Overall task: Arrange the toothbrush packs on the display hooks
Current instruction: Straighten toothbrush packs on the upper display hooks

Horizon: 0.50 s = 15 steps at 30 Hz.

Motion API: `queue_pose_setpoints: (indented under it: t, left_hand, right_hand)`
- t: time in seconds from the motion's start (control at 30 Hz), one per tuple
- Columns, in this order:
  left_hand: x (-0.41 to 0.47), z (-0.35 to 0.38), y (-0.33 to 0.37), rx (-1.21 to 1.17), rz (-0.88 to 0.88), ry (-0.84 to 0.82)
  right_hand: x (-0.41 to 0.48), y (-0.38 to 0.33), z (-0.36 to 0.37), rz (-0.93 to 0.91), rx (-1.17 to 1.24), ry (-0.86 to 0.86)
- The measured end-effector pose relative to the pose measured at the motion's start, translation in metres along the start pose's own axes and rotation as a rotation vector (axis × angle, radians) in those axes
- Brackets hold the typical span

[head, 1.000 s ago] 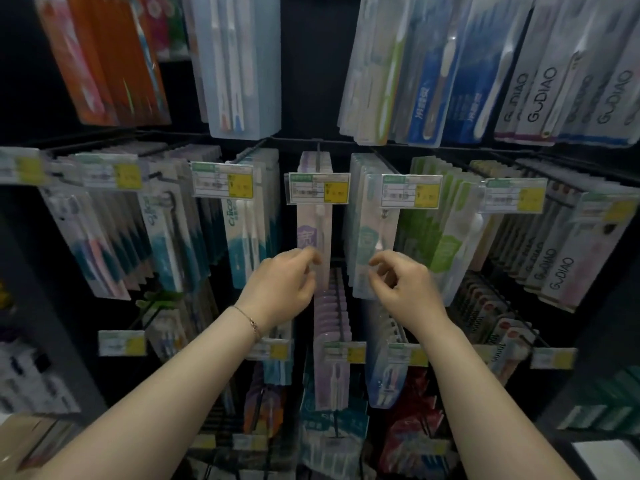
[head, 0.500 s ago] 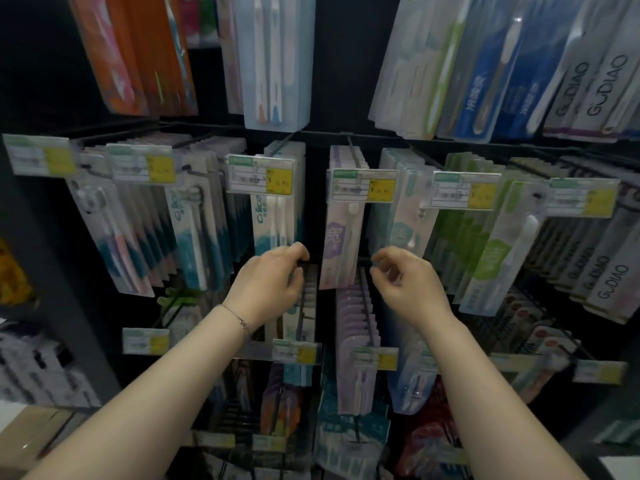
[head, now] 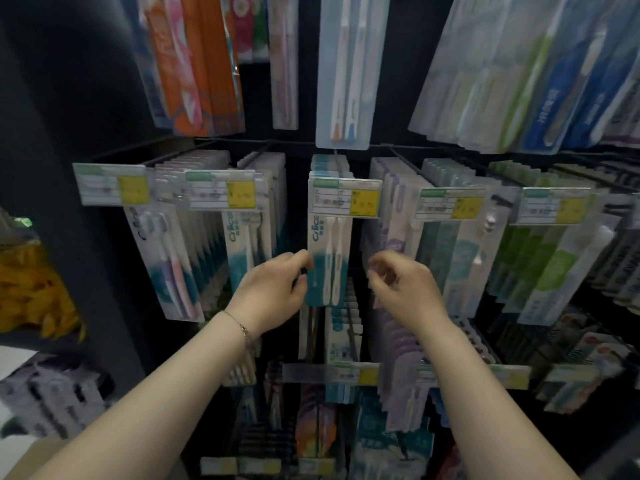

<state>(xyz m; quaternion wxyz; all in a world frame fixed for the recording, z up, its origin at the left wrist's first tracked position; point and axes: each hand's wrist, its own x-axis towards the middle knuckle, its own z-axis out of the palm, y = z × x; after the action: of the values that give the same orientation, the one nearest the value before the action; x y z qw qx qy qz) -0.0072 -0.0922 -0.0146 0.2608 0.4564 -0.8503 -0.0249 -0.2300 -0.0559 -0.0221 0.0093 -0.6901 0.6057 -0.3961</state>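
Observation:
A teal-and-white toothbrush pack [head: 329, 268] hangs at the front of the middle hook, under a price tag [head: 344, 202]. My left hand [head: 273, 292] is at the pack's lower left edge, and its thumb and curled fingertips pinch that edge. My right hand [head: 403, 289] hovers just right of the pack with its fingers loosely curled and holding nothing. Behind it hangs a row of lilac toothbrush packs [head: 393, 233].
Full hooks of packs hang on both sides: blue-and-pink ones [head: 169, 261] at left, green ones [head: 554, 271] at right. A long two-brush pack [head: 346, 74] hangs on the row above. Lower hooks [head: 346, 327] hold more packs below my hands. A dark upright post [head: 69, 168] stands at left.
Both hands shifted left, from the lilac packs to the teal-and-white pack one hook over. My left hand now pinches its edge. The view swung left with them.

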Motion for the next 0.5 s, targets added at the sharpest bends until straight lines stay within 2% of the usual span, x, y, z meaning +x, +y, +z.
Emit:
queue_pose_setpoints:
  t: [0.5]
  left_hand:
    - [-0.014, -0.016, -0.023, 0.013, 0.044, -0.021]
  right_hand:
    - [-0.007, -0.032, 0.023, 0.048, 0.0, 0.001]
